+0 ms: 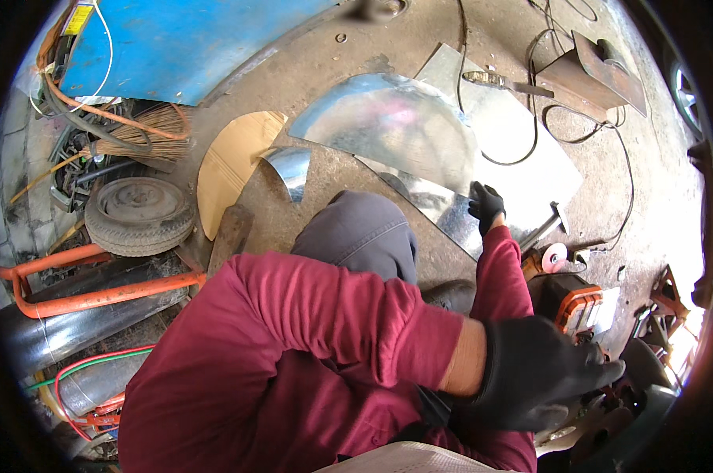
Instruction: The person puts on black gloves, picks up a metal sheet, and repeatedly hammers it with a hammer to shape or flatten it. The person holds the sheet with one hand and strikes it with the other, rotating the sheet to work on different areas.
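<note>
My right hand [487, 206], in a black glove, is at the right corner of a half-round metal sheet [388, 130]. Its fingers are closed about that corner. The sheet has a bluish rim and a pink smear, and overlaps larger flat metal sheets [522, 138] on the floor. My left arm crosses in front of my body, and my gloved left hand [549, 374] is at the lower right, fingers stretched out with nothing seen in them. It is nearest an orange-and-black toolbox [578, 309]. A hammer [545, 229] lies just right of my right hand.
An angle grinder [552, 258] lies beyond the toolbox. Cables [631, 181] loop over the floor near a rusty angled steel piece [585, 77]. Left are cardboard [234, 162], a curved metal offcut [291, 169], a wheel [139, 214], an orange frame [112, 298] and a straw broom [147, 135].
</note>
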A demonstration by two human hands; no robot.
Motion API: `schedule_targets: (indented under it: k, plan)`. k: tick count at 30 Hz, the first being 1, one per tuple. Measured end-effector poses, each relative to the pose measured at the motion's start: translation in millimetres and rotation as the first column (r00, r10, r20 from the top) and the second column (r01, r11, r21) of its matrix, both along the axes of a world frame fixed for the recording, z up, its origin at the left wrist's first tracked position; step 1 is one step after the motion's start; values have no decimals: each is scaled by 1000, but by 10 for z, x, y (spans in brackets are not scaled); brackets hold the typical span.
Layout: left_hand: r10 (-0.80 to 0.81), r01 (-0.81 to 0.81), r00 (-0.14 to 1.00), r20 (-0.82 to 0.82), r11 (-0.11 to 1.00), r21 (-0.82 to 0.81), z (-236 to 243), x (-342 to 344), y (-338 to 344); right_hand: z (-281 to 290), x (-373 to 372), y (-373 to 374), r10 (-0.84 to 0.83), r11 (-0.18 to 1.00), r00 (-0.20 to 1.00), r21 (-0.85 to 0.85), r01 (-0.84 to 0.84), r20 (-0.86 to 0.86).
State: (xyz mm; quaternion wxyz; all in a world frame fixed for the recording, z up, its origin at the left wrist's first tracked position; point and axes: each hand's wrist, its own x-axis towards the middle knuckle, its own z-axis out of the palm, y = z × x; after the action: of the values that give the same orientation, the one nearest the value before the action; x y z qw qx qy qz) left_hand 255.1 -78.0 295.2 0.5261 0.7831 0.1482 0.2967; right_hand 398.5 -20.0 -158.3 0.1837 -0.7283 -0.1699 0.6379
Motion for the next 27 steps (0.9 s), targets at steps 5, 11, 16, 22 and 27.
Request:
schedule_targets:
  k: [5,11,16,22,27]
  plan:
    - [160,-173,982,103,976,134,-177,-470,676,602,-445,-108,259,938,965,247,-243,-32]
    - [444,-444,896,29,895,47,-637,-1741,1600,969,-1716,-302,647,763,672,321,-561,-361]
    - [500,-626,772,-392,706,-331,-1443,-2021,1629,1192,-1422,-403,785,511,593,352,-784,181]
    - [279,-521,686,-673,833,-187,-2742,-1838,1661,1201,384,-644,616,733,704,71,-677,352]
    - [176,-163,392,-903,979,120,-3297,-1245,1838,1211,996,-752,657,684,563,-82,-725,501]
